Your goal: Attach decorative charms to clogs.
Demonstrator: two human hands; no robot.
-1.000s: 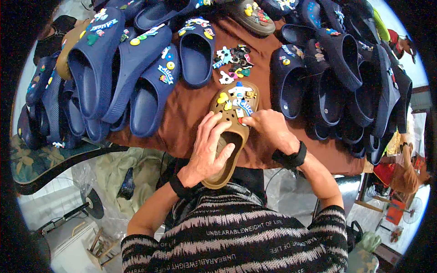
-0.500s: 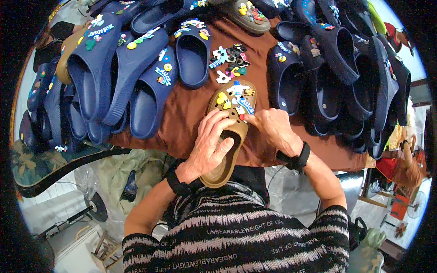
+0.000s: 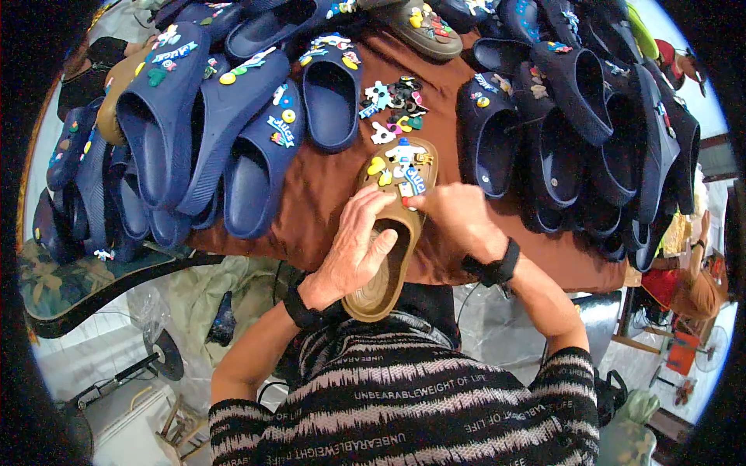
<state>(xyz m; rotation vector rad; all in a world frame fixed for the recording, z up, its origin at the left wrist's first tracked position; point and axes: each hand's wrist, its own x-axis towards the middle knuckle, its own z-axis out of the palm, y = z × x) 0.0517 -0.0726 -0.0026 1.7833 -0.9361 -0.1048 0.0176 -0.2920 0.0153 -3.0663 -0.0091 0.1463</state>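
Observation:
A brown clog (image 3: 376, 300) rests toe-away at the table's front edge, its heel close to my body. My left hand (image 3: 353, 245) grips it from the left, fingers over the upper and thumb by the foot opening. My right hand (image 3: 464, 217), somewhat blurred, is closed, with its fingertips on a small red charm (image 3: 407, 201) at the upper's right side. Yellow, white and blue charms (image 3: 414, 180) sit in the holes towards the toe. Just beyond the toe lies a pile of loose charms (image 3: 400, 101), in black, white, pink and other colours.
Navy clogs with charms crowd the left (image 3: 252, 186) and right (image 3: 556, 167) of the brown-cloth table (image 3: 311, 225). Another brown clog (image 3: 426, 35) lies at the far side. A patterned padded surface (image 3: 85, 279) is at left. Another person's arm (image 3: 697, 264) shows at far right.
My right hand has shifted slightly left and up, its wrist turning over the charm. The clog's toe has tipped a little, and my left hand stays on it.

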